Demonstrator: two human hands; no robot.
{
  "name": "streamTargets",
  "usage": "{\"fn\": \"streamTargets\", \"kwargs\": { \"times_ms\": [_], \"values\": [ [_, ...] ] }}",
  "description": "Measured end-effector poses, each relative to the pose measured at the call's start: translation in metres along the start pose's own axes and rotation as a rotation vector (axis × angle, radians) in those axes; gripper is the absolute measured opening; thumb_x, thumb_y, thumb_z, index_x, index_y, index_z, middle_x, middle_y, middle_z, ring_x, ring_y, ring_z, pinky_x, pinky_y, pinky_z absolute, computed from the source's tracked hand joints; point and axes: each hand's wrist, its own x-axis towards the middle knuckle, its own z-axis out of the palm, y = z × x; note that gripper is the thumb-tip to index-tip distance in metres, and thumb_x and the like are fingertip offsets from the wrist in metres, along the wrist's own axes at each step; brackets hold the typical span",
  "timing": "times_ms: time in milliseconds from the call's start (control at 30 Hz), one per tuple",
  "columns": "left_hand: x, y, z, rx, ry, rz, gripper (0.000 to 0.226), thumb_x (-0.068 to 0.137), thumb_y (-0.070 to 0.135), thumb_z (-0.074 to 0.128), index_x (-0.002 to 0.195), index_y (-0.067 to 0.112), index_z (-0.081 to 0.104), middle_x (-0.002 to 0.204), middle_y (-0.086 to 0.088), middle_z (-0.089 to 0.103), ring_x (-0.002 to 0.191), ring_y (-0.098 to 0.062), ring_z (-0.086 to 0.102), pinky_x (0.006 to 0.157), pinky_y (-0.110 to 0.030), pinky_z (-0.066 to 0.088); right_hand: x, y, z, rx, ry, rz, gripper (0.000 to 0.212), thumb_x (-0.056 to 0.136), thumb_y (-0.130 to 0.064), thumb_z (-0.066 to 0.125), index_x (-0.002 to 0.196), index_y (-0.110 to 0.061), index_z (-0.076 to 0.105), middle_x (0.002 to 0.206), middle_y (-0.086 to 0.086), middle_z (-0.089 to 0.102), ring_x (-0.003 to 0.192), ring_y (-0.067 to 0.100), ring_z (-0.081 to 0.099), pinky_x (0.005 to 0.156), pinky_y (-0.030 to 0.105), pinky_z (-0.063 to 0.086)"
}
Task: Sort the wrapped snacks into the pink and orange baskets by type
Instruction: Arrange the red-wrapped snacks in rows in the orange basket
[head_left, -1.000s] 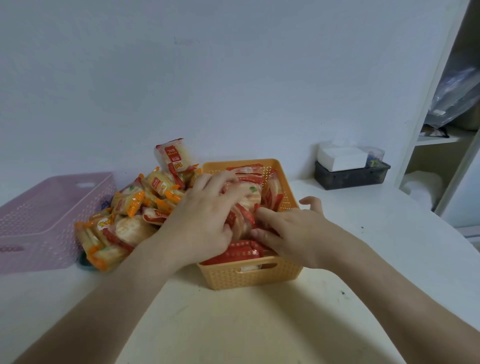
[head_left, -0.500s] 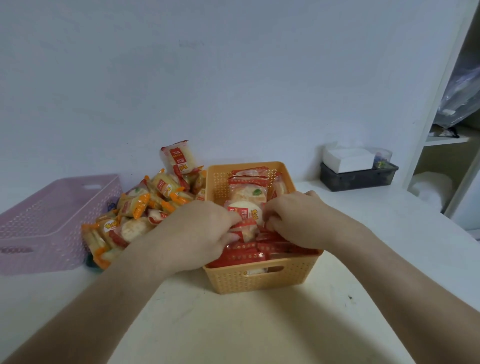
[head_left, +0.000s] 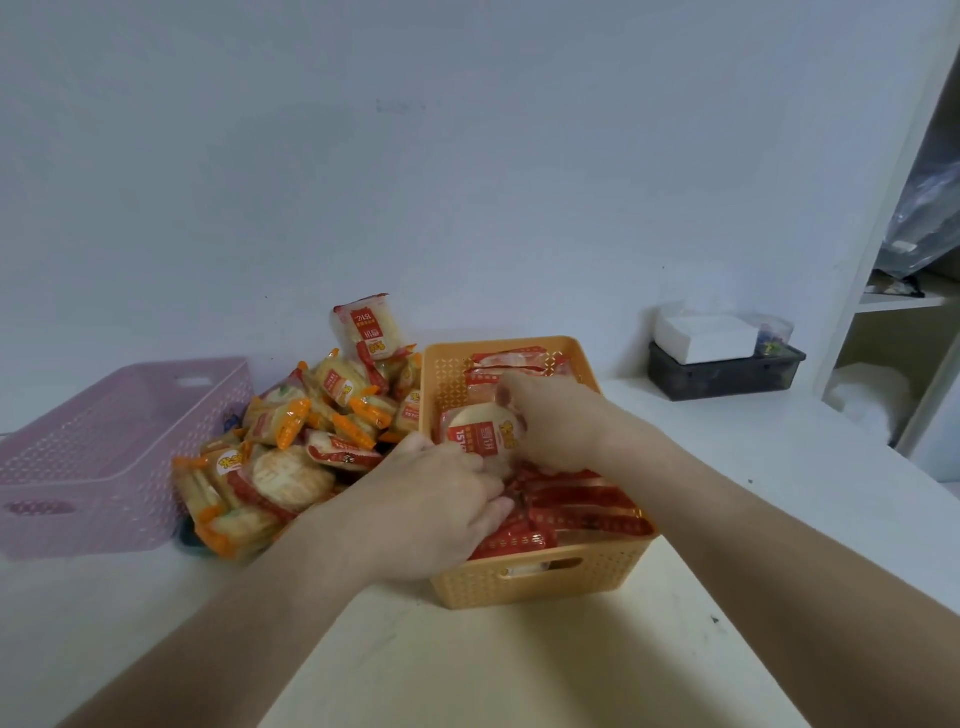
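A round, red-labelled snack packet lay at frame centre inside the orange basket, its label band running left to right. The right hand, fingers curled, gripped its right edge; the left hand, half closed, pinched its lower left edge. Glossy red wrappers lay flat beneath it. The basket's walls were perforated plastic. Left of it, a heap of crinkled packets adjoined the pink lattice basket.

The white tabletop carries a pink basket, a snack pile and an orange basket (side by side). A dark tray stands far right.
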Motion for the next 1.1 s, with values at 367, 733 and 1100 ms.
{"fn": "streamTargets", "kwargs": {
  "times_ms": [367,733,1100],
  "values": [
    [-0.004,0.000,0.002,-0.247,0.350,-0.073,0.036,0.103,0.037,0.028,0.122,0.035,0.059,0.081,0.012,0.068,0.071,-0.006,0.062,0.072,-0.021,0.044,-0.035,0.030,-0.038,0.356,0.425,-0.076,0.039,0.087,-0.009,0.058,0.121,-0.026,0.051,0.102,-0.001,0.053,0.089,0.012,0.055,0.073,0.027,0.051],
    [0.047,-0.006,-0.022,0.136,0.033,-0.229,0.017,0.093,0.026,0.051,0.102,0.019,0.063,0.086,0.003,0.065,0.078,-0.018,0.061,0.061,-0.033,0.052,-0.048,0.025,0.003,0.046,0.162,-0.125,0.025,0.091,-0.020,0.041,0.111,-0.028,0.054,0.107,-0.005,0.065,0.099,0.020,0.058,0.089,0.042,0.039],
    [0.049,-0.015,-0.025,0.003,0.216,-0.200,0.043,0.083,0.036,0.069,0.123,0.030,0.056,0.106,0.003,0.044,0.106,-0.020,0.046,0.091,-0.035,0.039,-0.049,0.029,0.021,-0.092,0.194,-0.099,0.026,0.097,-0.035,0.029,0.104,-0.033,0.053,0.099,-0.012,0.062,0.098,0.011,0.056,0.095,0.042,0.020]
  ]
}}
